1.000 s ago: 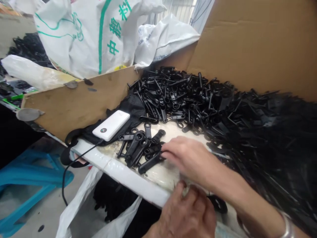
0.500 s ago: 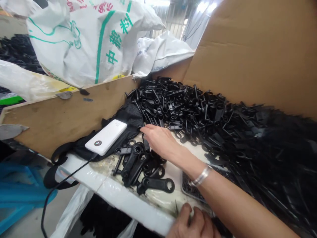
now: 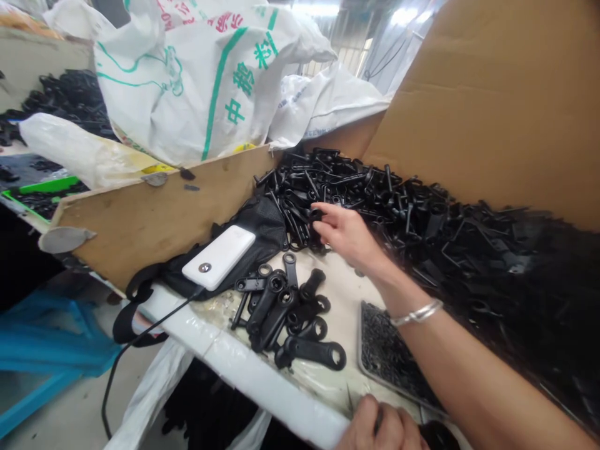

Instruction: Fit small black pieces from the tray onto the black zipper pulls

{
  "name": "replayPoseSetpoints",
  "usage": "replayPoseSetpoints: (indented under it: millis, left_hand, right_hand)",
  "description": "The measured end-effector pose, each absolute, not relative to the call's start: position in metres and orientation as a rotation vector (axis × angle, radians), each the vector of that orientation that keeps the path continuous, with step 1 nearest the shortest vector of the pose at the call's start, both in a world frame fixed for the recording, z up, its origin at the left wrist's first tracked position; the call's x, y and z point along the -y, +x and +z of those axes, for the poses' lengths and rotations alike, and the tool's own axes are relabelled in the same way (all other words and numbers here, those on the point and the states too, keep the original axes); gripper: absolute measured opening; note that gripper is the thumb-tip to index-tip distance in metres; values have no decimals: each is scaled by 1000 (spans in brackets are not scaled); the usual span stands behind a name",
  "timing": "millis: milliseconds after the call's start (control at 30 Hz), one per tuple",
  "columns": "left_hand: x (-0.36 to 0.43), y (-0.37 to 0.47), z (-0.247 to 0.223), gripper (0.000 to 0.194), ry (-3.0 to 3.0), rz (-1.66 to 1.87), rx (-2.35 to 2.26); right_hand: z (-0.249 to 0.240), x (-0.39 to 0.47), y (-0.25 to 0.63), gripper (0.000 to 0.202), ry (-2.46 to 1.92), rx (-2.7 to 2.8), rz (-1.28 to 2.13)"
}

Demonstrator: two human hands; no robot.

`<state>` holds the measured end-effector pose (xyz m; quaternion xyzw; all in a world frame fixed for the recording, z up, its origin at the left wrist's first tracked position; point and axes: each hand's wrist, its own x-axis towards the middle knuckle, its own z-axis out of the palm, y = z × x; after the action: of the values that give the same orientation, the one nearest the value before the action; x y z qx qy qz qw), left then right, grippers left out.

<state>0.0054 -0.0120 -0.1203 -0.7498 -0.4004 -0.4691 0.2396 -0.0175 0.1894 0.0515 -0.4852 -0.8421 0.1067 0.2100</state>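
Observation:
Near the front edge of the pile of black plastic parts (image 3: 394,200), my right hand (image 3: 349,234), with a silver bracelet at its wrist, has its thumb and forefinger closed on a black ring-ended part (image 3: 315,214). My left hand (image 3: 382,428) is at the bottom edge, its fingers curled around something dark, mostly hidden. A thin pointed thing sticks up beside it. A loose group of black lever-shaped parts (image 3: 272,306) lies on the tabletop (image 3: 344,278). One ring-ended lever (image 3: 290,270) lies at the back of this group.
A white power bank (image 3: 219,257) with a black cable rests on black cloth (image 3: 262,225) at the left. A shallow tray (image 3: 362,344) of small black pieces lies under my right forearm. Cardboard walls (image 3: 506,106) and white sacks (image 3: 187,94) stand behind. A blue stool (image 3: 51,350) is at lower left.
My right hand has moved from beside the black cloth, back and right to the pile. The lever at the back of the loose group now shows fully. The view has shifted slightly.

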Motion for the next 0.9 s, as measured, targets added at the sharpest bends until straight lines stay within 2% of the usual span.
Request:
replayPoseSetpoints:
  millis: [67,167,267,433,533,733,900]
  left_hand:
    - [13,7,-118,23,-1994,-1386,1205]
    - [15,4,-115,18,-2037,-1429,1104]
    - [18,-5,-114,13,-2070,-1338,1168]
    - [23,-18,-110,24,-2407,-1052,1171]
    - [23,-21,-102,20,-2456,-998,1173]
    - [17,-25,-78,12,-2352,-1225,1007]
    - [21,-38,-55,19,-2562,-1022,978]
  right_hand:
    - [64,-179,-5,42,-1316,2323,356]
    - [71,-145,3,37,-1093,2471,394]
    - [62,-103,-1,37,-904,2777,279]
    - [37,-69,-12,29,-858,2997,20]
    - [33,-68,-5,32,-878,2915,44]
    - [36,-64,49,28,-1022,2650,166]
    - [34,-50,115,23,-1294,2398,102]
